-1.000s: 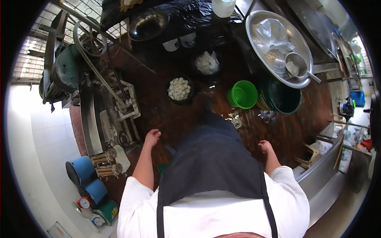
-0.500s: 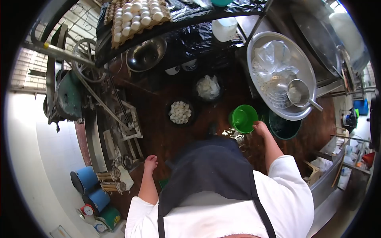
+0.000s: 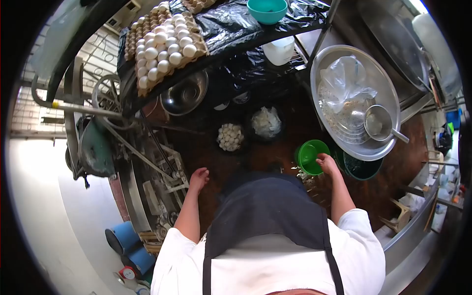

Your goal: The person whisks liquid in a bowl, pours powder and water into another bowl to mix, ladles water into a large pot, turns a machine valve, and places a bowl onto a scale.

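Observation:
My right hand (image 3: 326,164) has its fingers closed at the right rim of a green plastic bucket (image 3: 310,156); the exact grip is small in view. The bucket is tilted, and its inside shows. My left hand (image 3: 199,178) hangs in the air with loosely bent fingers and nothing in it. Ahead of it on the floor stands a dark container of white eggs or shells (image 3: 230,136). Beside that, another dark container holds whitish, crumpled-looking pieces (image 3: 266,122). A dark green tub (image 3: 363,168) stands just right of my right hand.
At the right, a large metal basin (image 3: 322,55) holds a clear plastic bag and a metal saucepan (image 3: 377,122). Egg trays (image 3: 167,51) and a turquoise bowl (image 3: 267,12) are on the black-covered table ahead. A machine with a wheel (image 3: 105,96) stands left. The brown floor (image 3: 280,147) looks wet.
The view has shifted, showing more of the table ahead. My left hand has risen forward and its fingers have loosened. The green bucket has moved slightly right and nearer with my right hand.

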### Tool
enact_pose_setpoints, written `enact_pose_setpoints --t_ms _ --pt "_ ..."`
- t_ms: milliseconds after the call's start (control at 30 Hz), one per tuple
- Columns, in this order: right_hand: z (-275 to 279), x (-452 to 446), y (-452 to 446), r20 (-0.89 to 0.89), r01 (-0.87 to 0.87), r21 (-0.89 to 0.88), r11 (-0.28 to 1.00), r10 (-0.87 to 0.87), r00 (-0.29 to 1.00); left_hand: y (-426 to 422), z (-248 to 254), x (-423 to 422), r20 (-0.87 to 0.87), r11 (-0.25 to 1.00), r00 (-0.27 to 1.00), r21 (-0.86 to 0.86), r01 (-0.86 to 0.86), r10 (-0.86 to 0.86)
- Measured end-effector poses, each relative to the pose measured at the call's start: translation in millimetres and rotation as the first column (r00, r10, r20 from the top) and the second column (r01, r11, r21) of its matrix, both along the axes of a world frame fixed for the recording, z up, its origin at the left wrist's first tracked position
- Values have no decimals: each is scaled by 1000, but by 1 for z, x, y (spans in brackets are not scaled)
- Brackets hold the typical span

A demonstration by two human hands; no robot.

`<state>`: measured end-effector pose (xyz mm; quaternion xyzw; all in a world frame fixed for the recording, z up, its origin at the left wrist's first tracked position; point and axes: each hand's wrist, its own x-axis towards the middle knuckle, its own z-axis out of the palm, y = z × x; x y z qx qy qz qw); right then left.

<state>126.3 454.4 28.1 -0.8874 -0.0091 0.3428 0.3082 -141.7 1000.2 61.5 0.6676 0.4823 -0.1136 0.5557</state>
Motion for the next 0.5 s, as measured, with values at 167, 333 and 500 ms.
enact_pose_setpoints --t_ms 167,333,500 --pt "28 33 51 3 64 109 992 -65 998 39 20 154 231 997 972 -63 48 -32" --pt "94 159 183 647 -154 139 978 28 762 56 17 299 341 969 919 -71 235 -198" --pt "110 332 278 948 -197 -216 956 254 193 32 15 333 350 925 891 -141 354 -288"
